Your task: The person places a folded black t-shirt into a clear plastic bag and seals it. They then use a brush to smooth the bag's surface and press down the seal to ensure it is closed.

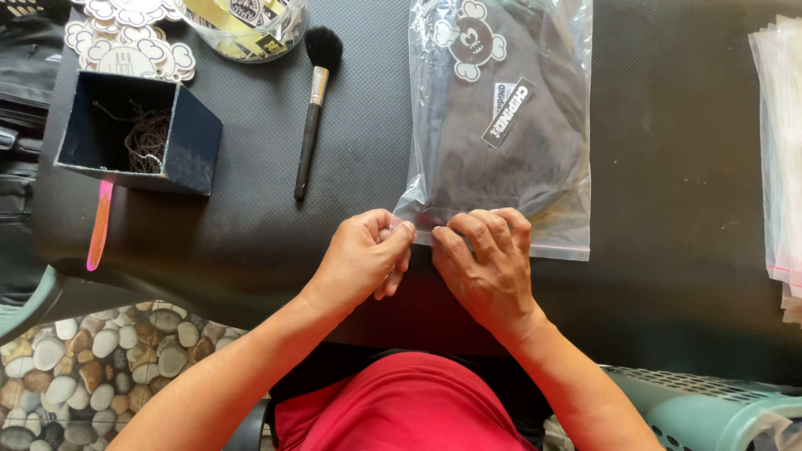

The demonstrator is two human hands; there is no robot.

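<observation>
A clear zip bag (501, 125) lies on the black table (668, 167), holding a folded dark garment with a cartoon sticker and a small label. Its near edge, with the zip strip, faces me. My left hand (363, 259) pinches the bag's near left corner between thumb and fingers. My right hand (484, 263) presses its fingertips on the same near edge, just right of the left hand. Both hands touch the bag's closure strip.
A dark blue open box (188, 146) with thin chains stands at the left. Beside it lie a makeup brush (313, 100), a pink strip (100, 225), cartoon cut-out stickers (125, 50) and a clear tub (251, 29). Empty clear bags (781, 150) stack at the right edge.
</observation>
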